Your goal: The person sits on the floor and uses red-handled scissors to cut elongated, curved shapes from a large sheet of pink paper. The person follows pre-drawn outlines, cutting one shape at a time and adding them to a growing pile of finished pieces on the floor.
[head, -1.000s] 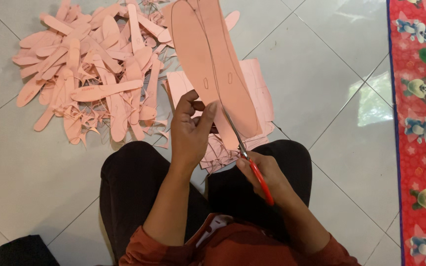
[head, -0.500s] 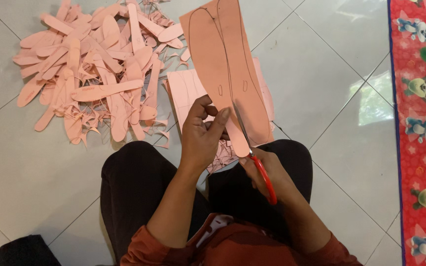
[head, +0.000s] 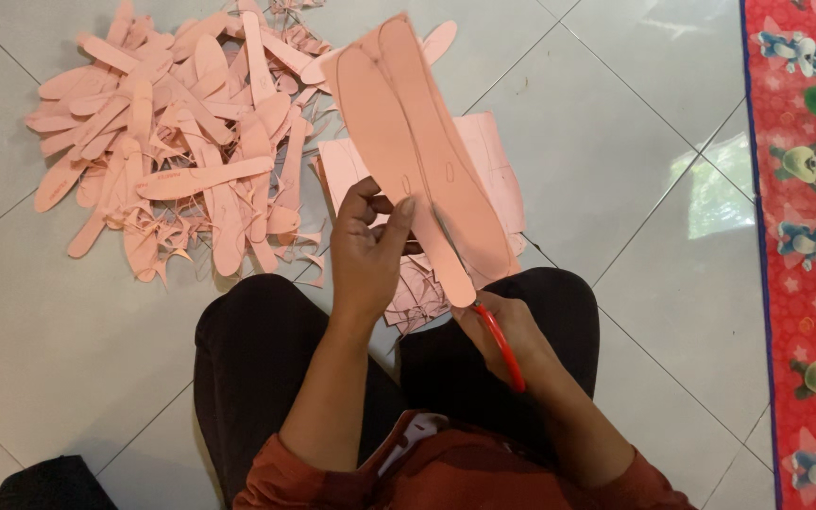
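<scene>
My left hand (head: 368, 253) pinches the left edge of a long pink sheet (head: 417, 156) with two insole outlines drawn on it, held up above my lap. My right hand (head: 507, 331) grips red-handled scissors (head: 502, 345), whose blades meet the sheet's lower end. Under the sheet, a flat stack of pink sheets (head: 498, 161) lies on the tiled floor, with small pink offcuts (head: 417, 288) near my knees.
A large pile of cut pink insoles (head: 172, 151) spreads over the floor at upper left. A red mat with cartoon figures (head: 805, 236) runs along the right edge. My legs in black trousers (head: 257, 368) are folded below.
The pink sheet has swung so its top leans further left. My left hand has shifted its grip along the edge, and the scissors sit closer to the sheet's lower tip.
</scene>
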